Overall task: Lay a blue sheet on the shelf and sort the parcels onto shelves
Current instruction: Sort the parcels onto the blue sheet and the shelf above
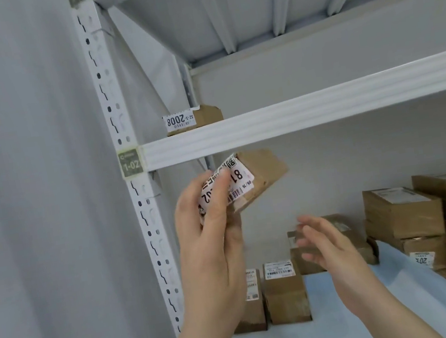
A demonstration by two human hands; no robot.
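Observation:
My left hand [210, 228] grips a small brown cardboard parcel [263, 174] with a white label, holding it tilted just under the white shelf beam [295, 120]. My right hand [325, 243] hovers lower right of it, fingers spread and relaxed, holding nothing. A blue sheet [352, 308] covers the lower shelf. On it stand two small brown parcels [285, 292] near the left. Another small parcel marked 2008 [194, 119] sits on the upper shelf at its left end.
Stacks of larger brown parcels [405, 214] fill the right and back of the lower shelf. A white perforated upright [138, 210] with a tag 1-02 [130, 163] bounds the shelves on the left; a grey wall lies beyond it.

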